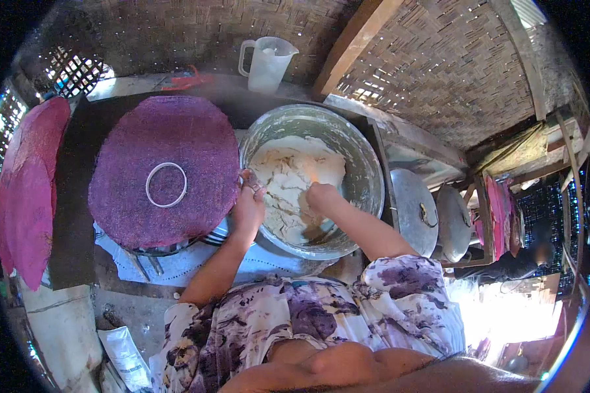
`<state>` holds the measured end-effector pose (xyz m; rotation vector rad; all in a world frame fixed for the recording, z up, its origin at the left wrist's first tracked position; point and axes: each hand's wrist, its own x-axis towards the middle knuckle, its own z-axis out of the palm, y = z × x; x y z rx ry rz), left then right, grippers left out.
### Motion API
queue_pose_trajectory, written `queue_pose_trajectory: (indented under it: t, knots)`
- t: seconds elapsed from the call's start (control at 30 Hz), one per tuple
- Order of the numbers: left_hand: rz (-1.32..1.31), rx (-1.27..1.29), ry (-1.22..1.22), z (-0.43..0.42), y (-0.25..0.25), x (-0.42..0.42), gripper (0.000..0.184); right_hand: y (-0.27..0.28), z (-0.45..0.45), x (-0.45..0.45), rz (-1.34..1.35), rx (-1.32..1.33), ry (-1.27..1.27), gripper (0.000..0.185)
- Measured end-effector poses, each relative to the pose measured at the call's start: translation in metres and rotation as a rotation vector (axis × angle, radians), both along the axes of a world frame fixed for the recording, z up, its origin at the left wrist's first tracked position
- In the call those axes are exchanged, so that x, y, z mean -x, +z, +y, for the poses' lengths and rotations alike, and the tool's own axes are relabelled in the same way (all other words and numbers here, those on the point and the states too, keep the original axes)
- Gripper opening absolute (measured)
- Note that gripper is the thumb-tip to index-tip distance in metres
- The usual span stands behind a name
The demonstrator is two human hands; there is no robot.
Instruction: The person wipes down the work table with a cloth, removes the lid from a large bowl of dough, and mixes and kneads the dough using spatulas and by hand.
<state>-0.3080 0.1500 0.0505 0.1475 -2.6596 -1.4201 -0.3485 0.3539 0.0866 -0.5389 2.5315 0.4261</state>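
A wide metal basin (pixel 373 167) holds a large mass of pale, cracked, floury dough (pixel 288 167). At the basin's left rim is my left hand (pixel 248 206), its flour-dusted fingers curled round the edge. My right hand (pixel 320 195) is pressed into the dough near the middle of the basin; it looks closed, and the fingertips are hidden in the dough. Left of the basin lies a round, purple woven cloth (pixel 121 173) with a thin white ring (pixel 149 185) on it.
Behind the basin stands a translucent plastic pitcher (pixel 265 75). Pink sheets (pixel 29 190) hang at far left. Two large metal lids (pixel 410 213) lean at the right. A woven bamboo wall (pixel 177 39) closes off the back. A person (pixel 514 262) is partly visible at far right.
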Motion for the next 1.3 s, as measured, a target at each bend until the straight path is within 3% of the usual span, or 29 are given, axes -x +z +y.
queue_pose_trajectory:
  t: [0.1, 0.2, 0.27, 0.37, 0.47, 0.57, 0.67, 0.77, 0.87, 1.0, 1.07, 1.1, 1.2, 1.3]
  knots:
    - [0.035, -0.006, 0.007, 0.000, -0.008, 0.002, 0.045, -0.013, 0.018, -0.011, 0.062, 0.158, -0.121, 0.021]
    - [0.001, 0.002, 0.016, 0.000, -0.007, 0.001, 0.043, 0.070, 0.022, -0.031, 0.045, 0.108, -0.057, 0.021]
    - [0.018, -0.049, 0.004, 0.001, -0.017, 0.005, 0.038, 0.083, 0.050, -0.023, -0.007, 0.076, -0.011, 0.021]
    - [-0.044, -0.070, 0.007, -0.001, 0.012, -0.001, 0.028, 0.096, 0.064, -0.030, 0.011, 0.144, -0.126, 0.020]
    - [0.052, -0.145, 0.053, 0.002, -0.007, 0.003, 0.024, 0.107, 0.078, -0.038, 0.102, 0.260, -0.177, 0.020]
    - [0.071, -0.055, 0.056, 0.002, -0.022, 0.006, 0.024, 0.108, 0.093, -0.030, 0.163, 0.210, -0.351, 0.023]
    - [0.174, -0.116, 0.066, 0.003, -0.016, 0.002, 0.025, 0.062, 0.134, -0.009, 0.200, 0.141, -0.382, 0.023]
    - [0.061, -0.131, 0.035, 0.000, -0.009, -0.001, 0.026, 0.036, 0.145, 0.012, 0.190, 0.084, -0.484, 0.024]
    - [0.191, 0.002, 0.077, 0.002, -0.024, 0.001, 0.024, -0.003, 0.154, 0.040, 0.265, 0.163, -0.448, 0.023]
    - [0.216, 0.149, 0.133, 0.004, -0.017, 0.002, 0.024, -0.007, 0.122, 0.060, 0.213, 0.180, -0.317, 0.021]
    - [0.163, 0.037, 0.113, 0.005, -0.011, 0.001, 0.028, -0.027, 0.110, 0.068, 0.167, 0.107, -0.319, 0.022]
    - [0.138, -0.020, 0.105, 0.005, -0.009, 0.001, 0.030, -0.025, 0.099, 0.062, 0.134, 0.108, -0.257, 0.021]
    - [0.086, 0.140, 0.165, 0.006, -0.013, 0.000, 0.025, -0.003, 0.069, 0.025, 0.051, 0.096, -0.091, 0.020]
    - [0.070, 0.002, 0.111, 0.004, -0.009, -0.001, 0.024, 0.010, 0.068, -0.006, 0.040, 0.067, -0.012, 0.016]
